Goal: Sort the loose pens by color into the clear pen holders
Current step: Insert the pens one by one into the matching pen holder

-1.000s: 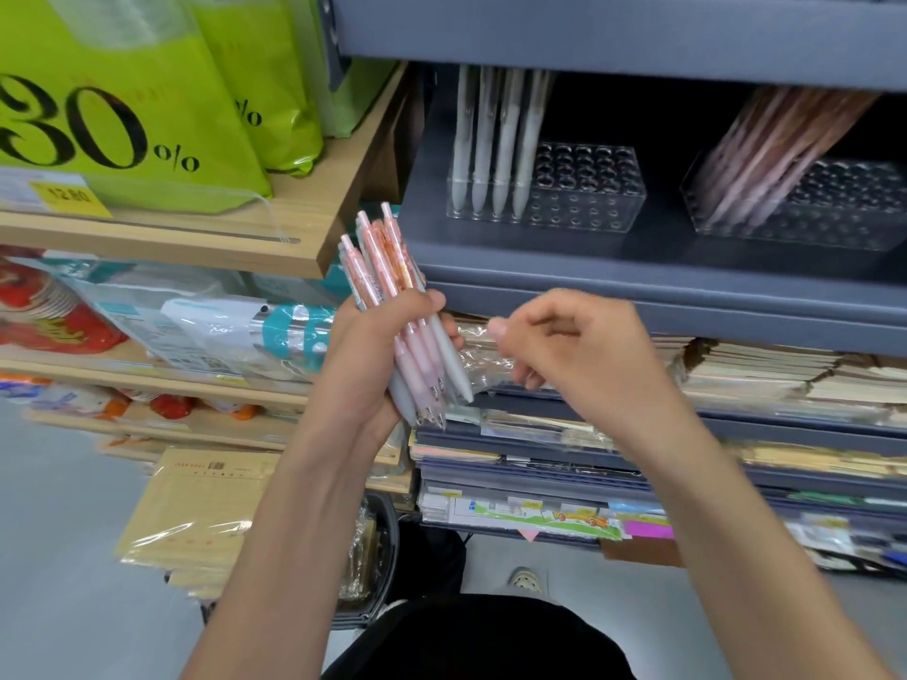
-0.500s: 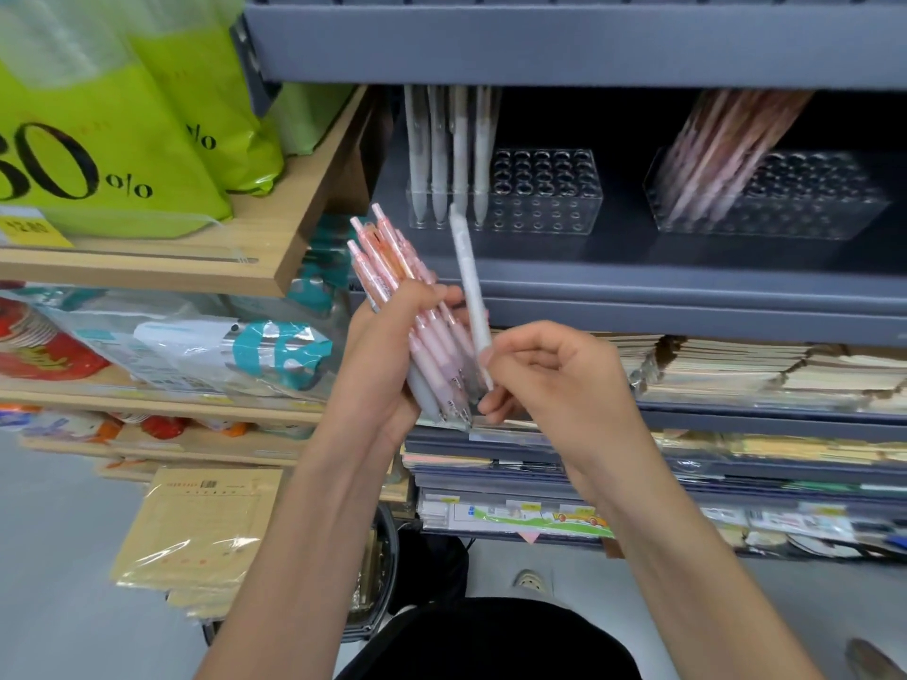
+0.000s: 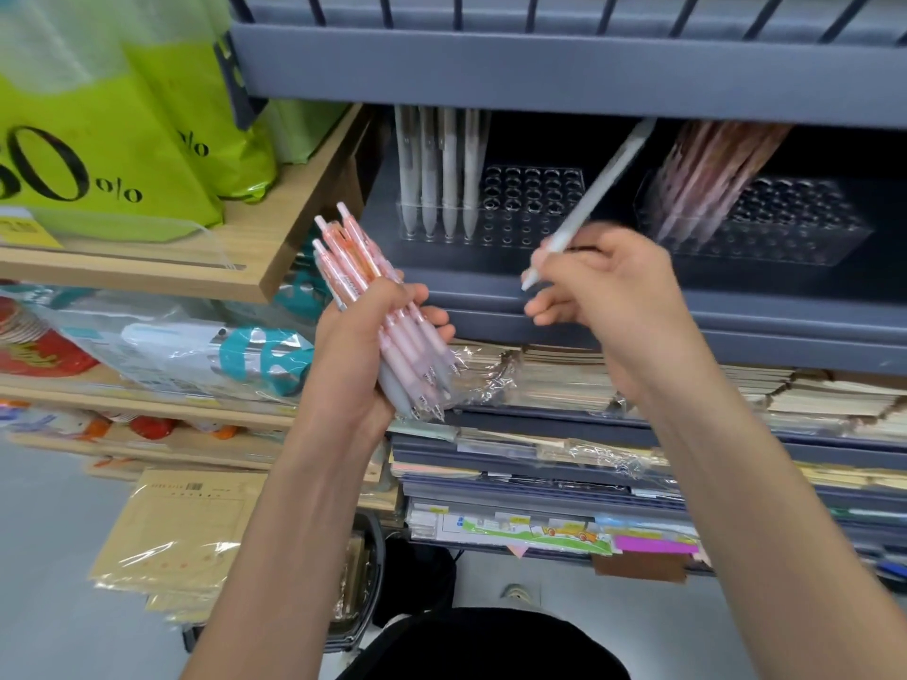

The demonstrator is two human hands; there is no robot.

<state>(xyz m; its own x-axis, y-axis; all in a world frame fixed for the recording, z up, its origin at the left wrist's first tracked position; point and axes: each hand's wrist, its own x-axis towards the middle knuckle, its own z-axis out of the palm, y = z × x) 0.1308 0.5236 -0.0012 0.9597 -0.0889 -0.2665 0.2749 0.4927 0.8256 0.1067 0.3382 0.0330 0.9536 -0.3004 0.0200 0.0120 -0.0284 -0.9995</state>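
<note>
On my feed the left hand (image 3: 363,355) is curled tight round a bundle of pink pens (image 3: 356,260). They are slim round barrels of translucent pink and peach plastic, push-buttons up and to the left, tips down and to the right. One paler grey-white barrel shows at the underside of the bundle.

The right hand (image 3: 618,306) pinches a single white pen (image 3: 596,191) low on its matte barrel. The tip pokes out beside the thumb and the far end slants up to the right, smeared by blur. That pen lies across my view of the dark gap between the two holders.

Both holders stand on the grey metal shelf (image 3: 687,316). Each is a clear plastic block with a grid of round holes in its top. The left holder (image 3: 535,203) has four white pens (image 3: 444,169) upright in a row at its left end. The right holder (image 3: 795,223) carries a cluster of pink pens (image 3: 706,174) at its left end, leaning right and too blurred to count.

The shelf above overhangs both holders and hides the tops of the stored pens. Left of them is a pale wooden shelf (image 3: 275,247) with glossy lime-green bags (image 3: 98,154). Below are stacks of notebooks (image 3: 564,380) in crinkled cellophane, and kraft envelopes (image 3: 181,532) in shiny wrap lower left.
</note>
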